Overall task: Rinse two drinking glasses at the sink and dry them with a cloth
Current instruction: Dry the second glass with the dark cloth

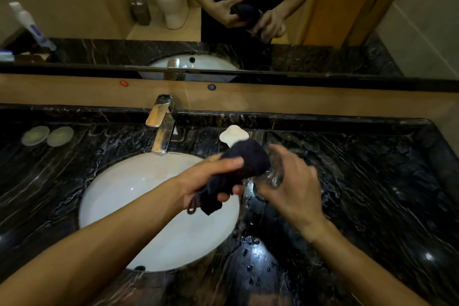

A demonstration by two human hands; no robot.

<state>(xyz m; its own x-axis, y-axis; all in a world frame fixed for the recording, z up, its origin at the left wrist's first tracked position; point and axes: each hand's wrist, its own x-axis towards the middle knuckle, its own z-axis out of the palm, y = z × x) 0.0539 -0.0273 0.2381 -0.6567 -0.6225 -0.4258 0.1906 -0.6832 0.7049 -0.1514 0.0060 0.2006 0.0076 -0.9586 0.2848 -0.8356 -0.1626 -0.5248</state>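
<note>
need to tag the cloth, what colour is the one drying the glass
Dark navy, nearly black. The cloth shows best in the head view.

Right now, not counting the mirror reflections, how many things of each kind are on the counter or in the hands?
Clear drinking glass, held by the right hand: 1
Dark cloth, gripped by the left hand: 1
Chrome faucet: 1
Round pale discs: 2
White mushroom-shaped object: 1
Total: 6
</note>
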